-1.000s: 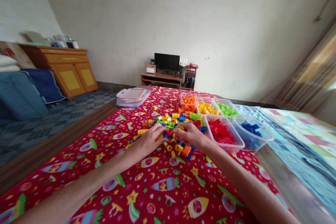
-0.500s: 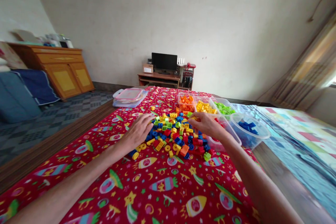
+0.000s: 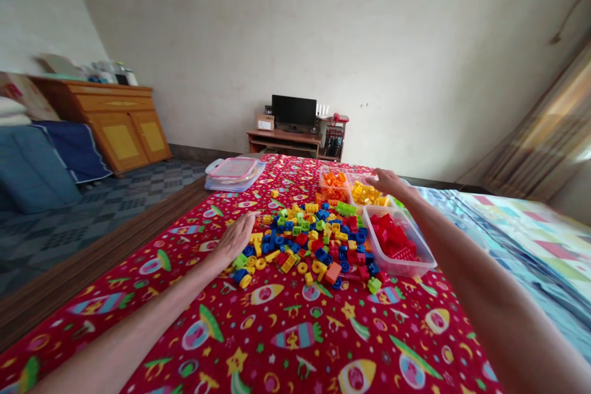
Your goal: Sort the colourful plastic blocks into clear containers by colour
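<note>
My left hand lies at the left edge of a heap of mixed toy building blocks, fingers stretched out and no block visible in it. Over the containers at the back right hovers my right hand, its fingertips above the yellow blocks. These fingers look apart, and I see no block between them. In front of that forearm sits a clear container with red blocks. A clear container of orange blocks stands left of the yellow one. My right arm mostly hides the green and blue blocks' containers.
A red patterned cloth covers the table. Stacked plastic lids lie at its far left. To the right is a bed with a patchwork cover. A monitor stands on a desk by the wall.
My right hand has moved from the heap up and right to above the containers. My left hand has drawn back left and down to the heap's edge. The view has shifted slightly.
</note>
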Motion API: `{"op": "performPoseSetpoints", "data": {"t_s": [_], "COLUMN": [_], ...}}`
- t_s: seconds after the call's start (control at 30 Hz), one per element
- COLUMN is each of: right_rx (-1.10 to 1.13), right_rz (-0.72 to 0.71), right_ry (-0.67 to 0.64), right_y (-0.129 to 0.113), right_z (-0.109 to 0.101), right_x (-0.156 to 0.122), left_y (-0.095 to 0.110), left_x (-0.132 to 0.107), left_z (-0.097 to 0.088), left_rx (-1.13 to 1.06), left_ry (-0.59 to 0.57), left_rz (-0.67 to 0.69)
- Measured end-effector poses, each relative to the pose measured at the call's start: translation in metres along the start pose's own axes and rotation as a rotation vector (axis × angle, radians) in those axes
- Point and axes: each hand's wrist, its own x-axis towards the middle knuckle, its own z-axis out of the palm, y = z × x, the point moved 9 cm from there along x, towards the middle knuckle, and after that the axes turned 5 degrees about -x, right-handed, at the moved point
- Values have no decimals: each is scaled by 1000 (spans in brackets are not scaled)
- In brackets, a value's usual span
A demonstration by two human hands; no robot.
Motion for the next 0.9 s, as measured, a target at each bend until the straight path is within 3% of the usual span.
{"op": "performPoseSetpoints", "data": {"t_s": [0.1,0.17,0.27,0.43,0.57,0.7,0.8,0.9], "right_rx": [-14,0,76,227,108,-30,-101,-122], "right_rz": [-60,-155,-379,-858,-1138,-1146,-1022,-873], "right_ry": [144,218,153,118,228,244,235,229], "right_y": [-18,-47,-114,-246,-321,-344,-332,-307], "right_z": [-12,-19,-13,3,29,62,73,70], "right_x": [-7,-25,-70,-175,-229,-222,-198,-179], "left_y": [-9,-18,-24,-23,-29,-37,-40,-39], "left_x": [2,3,2,-4,-9,-9,-8,-8], "left_z": [-4,-7,-7,-15,-23,-23,-22,-21], "left_rx": [-224,-408,-677,-1047,-1232,-1334,-1355,-1338], "left_ry": [86,155,197,297,373,375,368,361], "left_rz": [-70,-148,-240,-375,-488,-541,-535,-533]}}
